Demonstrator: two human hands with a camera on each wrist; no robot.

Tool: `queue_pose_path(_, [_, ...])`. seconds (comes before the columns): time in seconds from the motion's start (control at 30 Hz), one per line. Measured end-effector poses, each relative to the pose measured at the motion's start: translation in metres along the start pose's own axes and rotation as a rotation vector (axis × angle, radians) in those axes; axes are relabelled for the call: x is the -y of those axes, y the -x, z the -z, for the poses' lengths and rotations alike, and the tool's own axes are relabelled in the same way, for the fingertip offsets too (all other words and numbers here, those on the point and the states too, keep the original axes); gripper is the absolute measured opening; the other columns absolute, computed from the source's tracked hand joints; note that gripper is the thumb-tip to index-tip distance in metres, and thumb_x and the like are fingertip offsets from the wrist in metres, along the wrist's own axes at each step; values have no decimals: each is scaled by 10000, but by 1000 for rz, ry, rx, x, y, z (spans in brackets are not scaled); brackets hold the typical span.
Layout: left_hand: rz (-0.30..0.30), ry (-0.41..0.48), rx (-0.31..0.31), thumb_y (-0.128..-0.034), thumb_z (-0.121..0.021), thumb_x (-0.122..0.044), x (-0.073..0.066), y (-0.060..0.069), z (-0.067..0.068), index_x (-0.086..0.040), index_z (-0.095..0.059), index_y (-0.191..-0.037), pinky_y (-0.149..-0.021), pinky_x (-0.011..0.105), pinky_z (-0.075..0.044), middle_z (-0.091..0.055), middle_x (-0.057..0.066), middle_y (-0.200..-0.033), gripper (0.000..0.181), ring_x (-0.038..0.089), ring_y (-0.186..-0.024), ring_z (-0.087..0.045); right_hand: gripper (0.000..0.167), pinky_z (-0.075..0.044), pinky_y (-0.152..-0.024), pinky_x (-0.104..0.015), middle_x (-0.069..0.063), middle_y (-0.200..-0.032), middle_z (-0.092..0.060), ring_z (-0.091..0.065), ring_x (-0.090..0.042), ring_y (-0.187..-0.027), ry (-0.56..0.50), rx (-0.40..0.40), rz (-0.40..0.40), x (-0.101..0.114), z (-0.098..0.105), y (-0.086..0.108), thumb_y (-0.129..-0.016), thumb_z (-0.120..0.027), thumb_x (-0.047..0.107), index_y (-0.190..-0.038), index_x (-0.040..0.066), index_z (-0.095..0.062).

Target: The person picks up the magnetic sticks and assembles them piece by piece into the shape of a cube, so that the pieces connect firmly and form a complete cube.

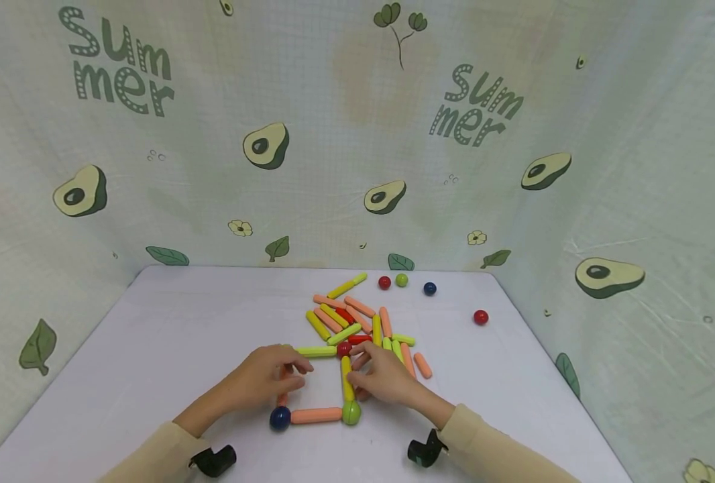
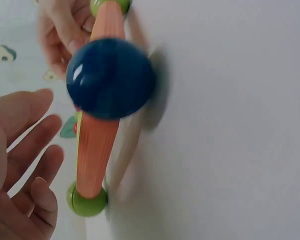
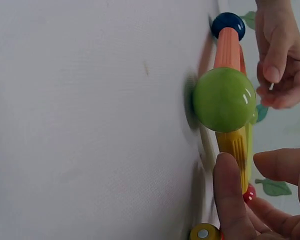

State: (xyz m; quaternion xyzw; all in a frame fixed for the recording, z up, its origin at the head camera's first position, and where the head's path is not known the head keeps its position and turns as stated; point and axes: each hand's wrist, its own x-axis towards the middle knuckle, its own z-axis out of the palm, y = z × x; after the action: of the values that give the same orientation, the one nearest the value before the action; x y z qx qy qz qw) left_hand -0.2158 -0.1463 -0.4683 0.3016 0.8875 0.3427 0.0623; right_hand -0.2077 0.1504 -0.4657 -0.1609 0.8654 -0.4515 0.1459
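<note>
Head view: on the bench (image 1: pixel 200 315), under a plain white covering, four ridged rods and four glossy balls lie as a square frame. A salmon-orange rod (image 1: pixel 316 416) runs between a dark blue ball (image 1: pixel 280 418) and a lime-green ball (image 1: pixel 351 412) on the near side; a yellow rod (image 1: pixel 346 372) leads from there to a red ball (image 1: pixel 344 349), and a yellow-green rod (image 1: pixel 316 351) crosses the far side. In the left wrist view, a second salmon-orange rod (image 2: pixel 96 155) joins the blue ball to another green ball (image 2: pixel 87 201).

The left hand (image 1: pixel 262 376) has a slack grip, fingers parted beside that second rod, holding nothing. The right hand (image 1: pixel 386 379) has its fingertips about the yellow rod; whether its grip actually pinches cannot be told.

The likeliest trouble is at the red corner: a sideways nudge from the right fingers could pull the yellow rod off its ball and skew the square. A red rod (image 1: pixel 360 339) lies close to that ball; if the ends are magnetic, it might snag there. Lifting one side alone could break a joint and set a ball rolling.
</note>
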Motion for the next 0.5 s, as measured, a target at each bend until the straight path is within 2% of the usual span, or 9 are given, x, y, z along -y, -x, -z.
queue_pose_path(0.13, [34, -18, -133, -966, -803, -184, 15, -8, 7, -259, -753, -1216, -800, 284, -526, -732, -79, -1158, 266, 146, -1009, -621, 445, -604, -679, -269, -51, -1096, -701, -757, -204, -719, 17, -2, 16, 0, 2, -1, -982, -767, 181, -1359, 25, -587])
queue_pose_path(0.23, [58, -2, -170, -977, -785, -180, 28, -13, 10, -247, -739, -1255, -827, 306, -535, -723, -74, -1227, 289, 176, -1093, -629, 443, -602, -673, -267, -52, -1096, -700, -756, -209, -717, 17, 1, 24, 0, 3, -1, -983, -767, 176, -1357, 21, -589])
queue_pose_path(0.33, [78, 36, -148, -996, -763, -207, 39, -16, 12, -219, -730, -1284, -897, 367, -546, -718, -60, -1269, 290, 198, -1151, -631, 437, -602, -664, -265, -50, -1093, -695, -752, -203, -711, 16, 3, 28, 0, 2, -2, -983, -766, 166, -1352, 15, -590])
queue_pose_path(0.5, [123, 140, -51, -1028, -726, -278, 50, -19, 13, -216, -720, -1302, -1027, 479, -538, -703, -44, -1307, 282, 213, -1216, -626, 434, -594, -658, -261, -46, -1088, -694, -747, -191, -706, 36, 0, 31, 0, 3, -3, -982, -764, 167, -1353, 20, -593])
